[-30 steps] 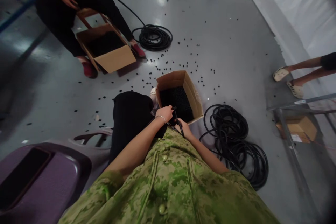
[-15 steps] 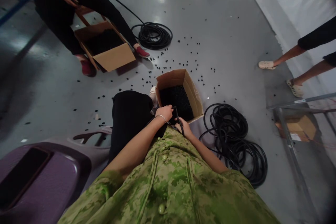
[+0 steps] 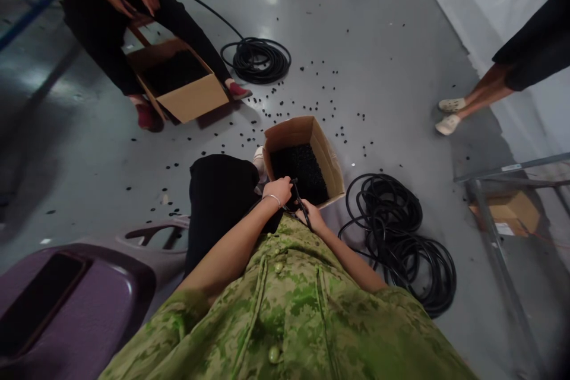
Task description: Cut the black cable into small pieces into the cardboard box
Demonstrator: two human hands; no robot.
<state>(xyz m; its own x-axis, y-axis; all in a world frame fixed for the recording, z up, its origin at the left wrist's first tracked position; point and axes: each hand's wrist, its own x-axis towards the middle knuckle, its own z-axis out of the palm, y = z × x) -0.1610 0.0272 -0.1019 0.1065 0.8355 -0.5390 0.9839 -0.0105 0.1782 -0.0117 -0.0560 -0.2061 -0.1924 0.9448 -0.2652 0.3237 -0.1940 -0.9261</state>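
A length of black hose (image 3: 301,202) runs between my two hands, just over the near edge of an open cardboard box (image 3: 330,160). My left hand (image 3: 280,190), with a bracelet at the wrist, is closed at the hose's upper end. Lower down, my right hand (image 3: 314,217) wraps around the same hose. Between the hands a small dark part shows, too hidden to make out. Small black pieces (image 3: 307,169) fill the bottom of the box. To the right, loose coils of black hose (image 3: 392,219) lie on the floor.
A co-worker in dark trousers (image 3: 95,35) sits behind another cardboard box (image 3: 196,98). Near that person lies a hose coil (image 3: 262,62). Small black bits litter the floor. A phone (image 3: 42,303) rests on a purple stool (image 3: 107,303). At right are a metal frame (image 3: 503,273) and a walking person's legs (image 3: 499,83).
My hands have shifted only slightly on the hose. The person at right has stepped, bringing both feet together. The seated co-worker's hand has lowered.
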